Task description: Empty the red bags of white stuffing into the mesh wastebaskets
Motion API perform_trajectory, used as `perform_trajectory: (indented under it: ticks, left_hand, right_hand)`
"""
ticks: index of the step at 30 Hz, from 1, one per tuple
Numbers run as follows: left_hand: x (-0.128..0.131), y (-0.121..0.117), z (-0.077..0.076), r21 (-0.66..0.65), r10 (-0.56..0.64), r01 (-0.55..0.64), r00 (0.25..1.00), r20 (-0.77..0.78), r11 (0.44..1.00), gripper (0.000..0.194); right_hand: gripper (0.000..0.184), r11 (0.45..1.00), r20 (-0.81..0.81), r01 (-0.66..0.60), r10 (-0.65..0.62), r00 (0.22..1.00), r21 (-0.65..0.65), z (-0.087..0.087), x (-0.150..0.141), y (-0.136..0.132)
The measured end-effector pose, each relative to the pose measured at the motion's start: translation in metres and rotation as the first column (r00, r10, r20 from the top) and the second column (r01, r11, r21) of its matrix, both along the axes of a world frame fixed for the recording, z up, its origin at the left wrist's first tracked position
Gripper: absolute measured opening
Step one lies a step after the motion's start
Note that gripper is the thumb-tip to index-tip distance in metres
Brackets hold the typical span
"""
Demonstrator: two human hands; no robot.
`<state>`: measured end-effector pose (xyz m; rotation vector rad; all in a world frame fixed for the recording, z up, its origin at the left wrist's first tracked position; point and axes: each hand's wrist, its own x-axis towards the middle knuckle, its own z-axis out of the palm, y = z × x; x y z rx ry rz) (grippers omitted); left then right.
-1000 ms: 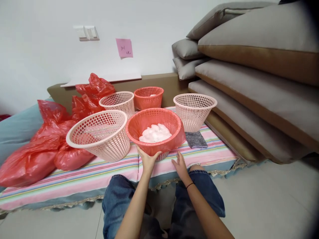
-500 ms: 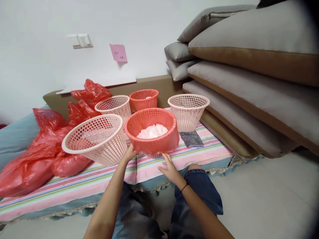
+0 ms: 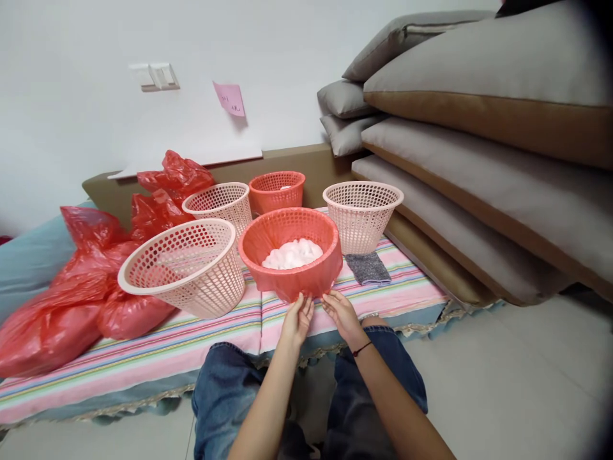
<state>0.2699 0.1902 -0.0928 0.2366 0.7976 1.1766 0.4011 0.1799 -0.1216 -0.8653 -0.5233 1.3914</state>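
Observation:
A basket lined with a red plastic bag (image 3: 293, 268) stands at the near edge of a striped cloth (image 3: 191, 332), with white fluffy pieces (image 3: 292, 253) inside. My left hand (image 3: 297, 319) and my right hand (image 3: 341, 311) are side by side under its front. Their fingertips touch the lower hem of the red bag. The fingers of both hands are stretched out, slightly curled at the tips.
A tilted pale pink basket (image 3: 184, 265) lies left of it. Two more pale baskets (image 3: 220, 203) (image 3: 363, 214) and an orange one (image 3: 278, 190) stand behind. Red bags (image 3: 71, 281) are piled left, a grey cloth (image 3: 368, 268) lies right, grey cushions (image 3: 479, 147) are stacked further right.
My left hand came from the basket's left side to its front bottom. My right hand moved up to the bag's hem. The hands are now close together.

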Motion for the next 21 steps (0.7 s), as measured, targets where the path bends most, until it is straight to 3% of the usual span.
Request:
perform_trajectory:
  ticks: [2, 7, 10, 15, 17, 18, 19, 21]
  left_hand:
    - [0.006, 0.002, -0.01, -0.03, 0.056, -0.057, 0.998, -0.029, 0.998, 0.015]
    - [-0.002, -0.007, -0.027, -0.095, 0.035, -0.048, 0.99, -0.135, 0.994, 0.025]
    - [-0.007, -0.015, -0.023, -0.048, -0.025, 0.017, 0.986, -0.167, 0.999, 0.026]
    - [-0.028, -0.027, -0.006, 0.01, -0.092, 0.101, 0.938, -0.333, 0.995, 0.019]
    - [-0.044, -0.029, 0.007, 0.136, 0.008, 0.066, 0.876, -0.482, 0.989, 0.018]
    - [-0.052, -0.029, 0.016, 0.25, 0.113, 0.04, 0.816, -0.567, 0.967, 0.017]
    - [-0.059, -0.027, 0.027, 0.383, 0.246, 0.023, 0.73, -0.637, 0.924, 0.016]
    - [-0.068, -0.023, 0.054, 0.617, 0.502, 0.051, 0.53, -0.683, 0.785, 0.011]
  right_hand:
    - [0.033, 1.0, -0.006, 0.024, -0.024, 1.0, -0.002, -0.004, 0.004, 0.001]
    - [0.04, 0.997, -0.008, 0.076, -0.076, 0.997, 0.025, 0.006, 0.026, 0.029]
    - [0.041, 0.993, 0.04, 0.112, -0.113, 0.993, 0.037, 0.008, 0.031, 0.047]
    - [0.032, 0.973, 0.192, 0.23, -0.223, 0.956, -0.012, -0.015, 0.038, 0.047]
    - [0.033, 0.935, 0.241, 0.354, -0.342, 0.908, -0.006, -0.015, 0.049, 0.048]
    - [0.033, 0.907, 0.257, 0.421, -0.41, 0.875, 0.015, -0.01, 0.054, 0.051]
    - [0.035, 0.878, 0.265, 0.477, -0.472, 0.841, 0.047, -0.002, 0.058, 0.056]
    - [0.045, 0.839, 0.295, 0.523, -0.543, 0.786, 0.15, 0.018, 0.057, 0.071]
